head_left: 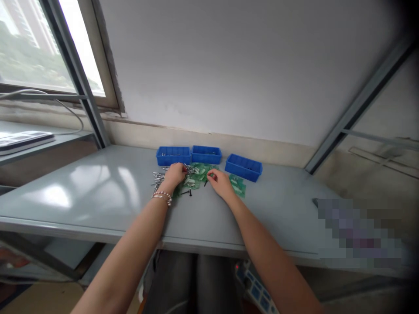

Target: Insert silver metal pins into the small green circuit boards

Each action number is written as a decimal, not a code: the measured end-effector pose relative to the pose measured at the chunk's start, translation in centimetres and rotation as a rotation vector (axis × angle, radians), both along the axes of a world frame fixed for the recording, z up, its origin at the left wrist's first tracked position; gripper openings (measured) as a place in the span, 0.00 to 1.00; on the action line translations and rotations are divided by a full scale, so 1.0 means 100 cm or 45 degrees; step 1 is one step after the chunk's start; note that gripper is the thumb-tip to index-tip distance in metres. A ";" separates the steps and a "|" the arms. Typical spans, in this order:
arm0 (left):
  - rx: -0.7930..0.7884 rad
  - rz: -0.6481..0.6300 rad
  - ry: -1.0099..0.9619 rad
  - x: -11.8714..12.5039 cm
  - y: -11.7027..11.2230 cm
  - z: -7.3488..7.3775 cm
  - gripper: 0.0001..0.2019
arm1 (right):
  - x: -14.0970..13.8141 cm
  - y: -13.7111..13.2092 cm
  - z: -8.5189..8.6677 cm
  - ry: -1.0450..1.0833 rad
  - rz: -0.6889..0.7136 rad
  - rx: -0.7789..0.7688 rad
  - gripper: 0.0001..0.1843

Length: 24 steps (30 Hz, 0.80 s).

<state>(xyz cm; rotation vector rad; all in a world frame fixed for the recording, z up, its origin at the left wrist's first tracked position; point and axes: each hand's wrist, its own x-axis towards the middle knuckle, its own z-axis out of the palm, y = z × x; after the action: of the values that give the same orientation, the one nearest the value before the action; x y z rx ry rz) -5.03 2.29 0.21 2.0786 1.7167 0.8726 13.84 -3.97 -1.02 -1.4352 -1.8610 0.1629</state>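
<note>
Person's arms (134,246) fwd, converging | L hand (176,174) palm dn, fingers bent | R hand (221,182) half-curled, thumb tip nr idx

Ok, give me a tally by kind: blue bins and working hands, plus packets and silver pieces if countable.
Blue bins: 3
Left hand and right hand: 2
Total: 5
Green packets and silver pieces overlap too much to count.
</note>
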 end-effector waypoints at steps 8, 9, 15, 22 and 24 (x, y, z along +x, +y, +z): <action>0.115 -0.101 -0.111 0.008 -0.005 0.009 0.04 | -0.001 -0.001 0.002 0.027 0.013 -0.005 0.03; 0.132 -0.108 -0.146 0.010 -0.005 0.010 0.05 | 0.000 -0.001 0.002 0.036 0.015 -0.003 0.03; 0.148 -0.220 -0.367 0.021 -0.010 0.013 0.08 | 0.001 0.000 0.001 0.087 0.035 0.016 0.05; -0.041 -0.506 -0.658 0.036 -0.017 0.009 0.07 | 0.000 -0.002 0.004 0.111 0.063 0.018 0.06; -0.088 -0.553 -0.739 0.038 -0.019 0.010 0.07 | -0.001 -0.002 0.004 0.111 0.066 0.015 0.06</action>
<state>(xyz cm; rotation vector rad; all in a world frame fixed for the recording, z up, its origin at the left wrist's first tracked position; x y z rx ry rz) -1.23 0.35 1.20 1.8019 0.9406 1.1052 13.78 -4.19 -0.61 -1.3515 -1.8259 0.2361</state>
